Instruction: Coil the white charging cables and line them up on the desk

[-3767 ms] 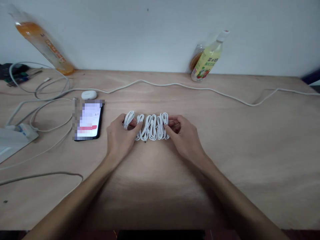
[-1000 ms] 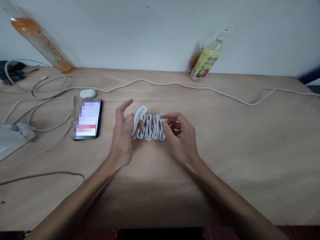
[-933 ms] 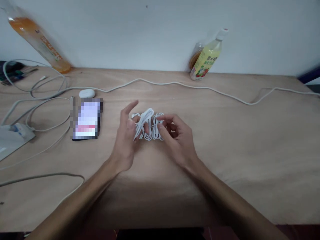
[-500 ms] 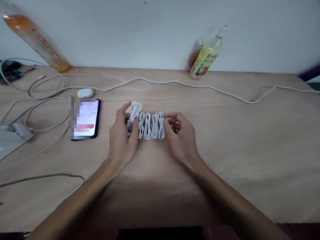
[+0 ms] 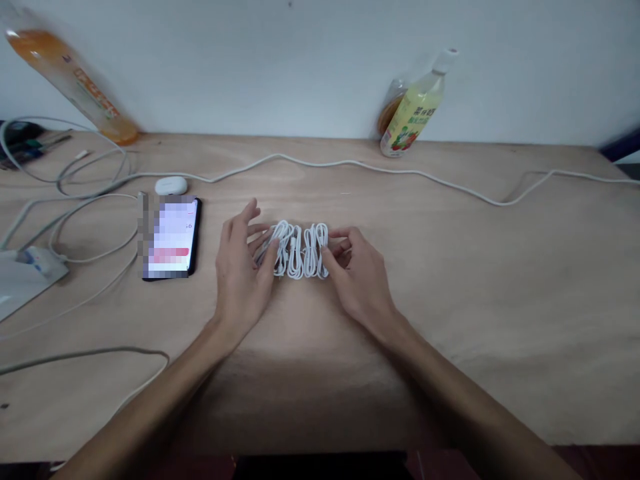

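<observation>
A row of several coiled white cables (image 5: 296, 253) lies side by side on the wooden table. My left hand (image 5: 245, 260) is at the row's left end. Its index finger is raised, the other fingers are spread behind the end coil, and the thumb rests against its front. Part of that coil is hidden by the hand. At the other end, my right hand (image 5: 361, 270) has its thumb on the rightmost coil (image 5: 321, 241). The index fingertip is at that coil's top edge, and the remaining fingers are curled.
A phone (image 5: 173, 240) with a lit screen lies left of my hands, below a white earbud case (image 5: 171, 186). A long white cord (image 5: 350, 163) crosses behind the row. Two bottles, one orange (image 5: 75, 87) and one yellow-labelled (image 5: 413, 117), stand by the wall. Loose cables crowd the left.
The leftmost coil, tilted up in my left hand before, has come down against the row. My left fingers have spread. My right thumb has moved left onto the end coil.
</observation>
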`<action>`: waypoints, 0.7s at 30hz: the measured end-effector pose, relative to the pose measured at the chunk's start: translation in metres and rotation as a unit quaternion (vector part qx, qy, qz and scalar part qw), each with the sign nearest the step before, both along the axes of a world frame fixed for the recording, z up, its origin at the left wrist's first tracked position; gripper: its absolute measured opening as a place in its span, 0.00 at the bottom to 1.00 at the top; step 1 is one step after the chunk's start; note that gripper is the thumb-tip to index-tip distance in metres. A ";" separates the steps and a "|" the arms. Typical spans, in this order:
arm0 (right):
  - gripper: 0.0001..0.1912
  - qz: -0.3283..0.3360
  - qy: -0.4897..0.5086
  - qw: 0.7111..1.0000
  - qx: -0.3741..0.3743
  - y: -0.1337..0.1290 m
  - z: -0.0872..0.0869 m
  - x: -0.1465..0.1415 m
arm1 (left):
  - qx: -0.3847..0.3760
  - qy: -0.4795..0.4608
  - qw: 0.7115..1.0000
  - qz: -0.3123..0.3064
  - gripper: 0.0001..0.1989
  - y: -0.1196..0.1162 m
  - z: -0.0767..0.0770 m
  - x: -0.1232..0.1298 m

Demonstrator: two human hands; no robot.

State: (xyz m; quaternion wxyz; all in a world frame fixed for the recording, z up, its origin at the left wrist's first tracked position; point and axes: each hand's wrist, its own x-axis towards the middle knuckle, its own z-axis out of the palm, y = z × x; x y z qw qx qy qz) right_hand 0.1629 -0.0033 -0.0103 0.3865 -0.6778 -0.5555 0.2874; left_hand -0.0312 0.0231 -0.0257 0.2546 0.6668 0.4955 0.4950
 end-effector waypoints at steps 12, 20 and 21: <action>0.09 0.004 -0.046 0.999 -0.011 0.001 0.001 0.002 | -0.014 0.181 0.979 0.092 0.25 -0.007 0.024 0.000; 0.09 -0.004 -0.030 1.000 -0.007 0.002 0.000 0.002 | -0.030 0.139 0.984 0.105 0.22 -0.004 0.027 0.004; 0.09 -0.006 -0.027 1.000 -0.006 0.002 0.000 0.002 | -0.034 0.134 0.984 0.109 0.21 -0.003 0.027 0.005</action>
